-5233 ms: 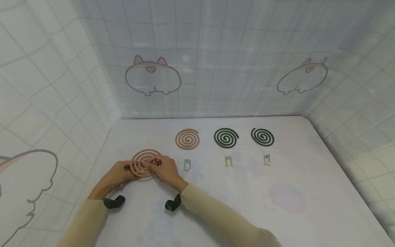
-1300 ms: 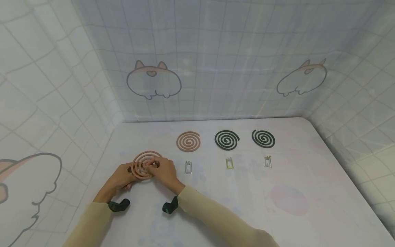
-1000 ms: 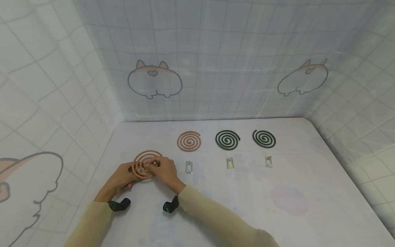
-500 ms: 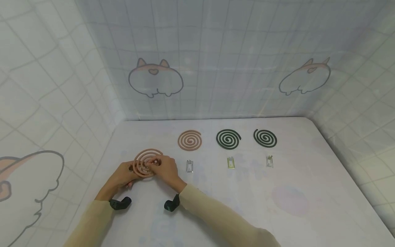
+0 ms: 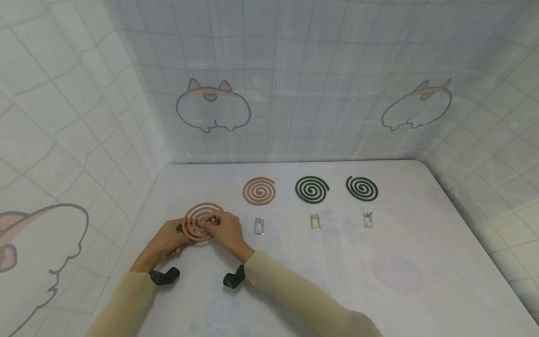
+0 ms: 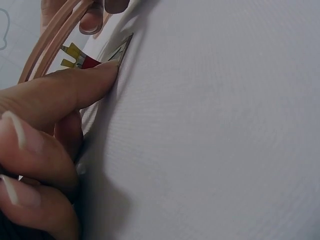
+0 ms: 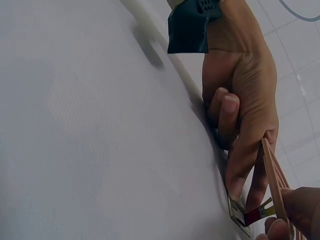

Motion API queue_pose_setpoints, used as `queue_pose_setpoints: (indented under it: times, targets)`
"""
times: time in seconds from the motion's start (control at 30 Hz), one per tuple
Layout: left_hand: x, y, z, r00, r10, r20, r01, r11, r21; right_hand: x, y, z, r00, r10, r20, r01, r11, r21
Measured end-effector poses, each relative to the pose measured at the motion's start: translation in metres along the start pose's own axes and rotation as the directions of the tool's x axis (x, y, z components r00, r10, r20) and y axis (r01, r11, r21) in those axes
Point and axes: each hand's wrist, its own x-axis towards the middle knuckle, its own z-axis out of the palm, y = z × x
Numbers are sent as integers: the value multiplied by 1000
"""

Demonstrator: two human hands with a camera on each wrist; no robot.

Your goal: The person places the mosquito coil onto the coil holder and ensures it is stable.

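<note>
In the head view my left hand and right hand meet at a brown mosquito coil on the left of the table. The thumb and finger of my right hand pinch the coil near its centre. Under its edge, my left fingers hold a small metal coil stand, its base close to the tabletop. Red and yellow prongs rise from that stand towards the tilted coil. The right wrist view shows the stand between my left fingertips. Where prong and coil centre meet is hidden by fingers.
Another brown coil and two green coils lie in a row at the back. Before them lie a silver stand, a yellowish stand and another silver stand. Patterned cloth walls enclose the table.
The head view has shifted slightly. Both hands keep their hold on the coil and stand in nearly the same place, with only small finger movements. The other coils and stands lie still.
</note>
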Motion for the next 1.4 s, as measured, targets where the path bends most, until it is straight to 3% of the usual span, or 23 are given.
queue_pose_setpoints:
  times: [0.23,0.4,0.77,1.07,1.4]
  targets:
    - [1,-2,0,1000,-22,-7,21,1000,-11,0,-3,2,1000,13,-11,-13,1000,1]
    - [0,0,0,1000,-5,-16,5,1000,-8,1,-4,4,1000,17,-19,-17,1000,-11]
    - [-2,2,1,1000,-4,-21,3,1000,-19,-2,-4,0,1000,23,18,-22,999,-46]
    - [-2,5,2,999,-47,-29,46,999,-29,0,-2,-1,998,30,50,-27,998,-58]
    - [-2,5,1,999,-29,-32,28,999,-29,1,-4,5,1000,30,-6,-30,999,-13]
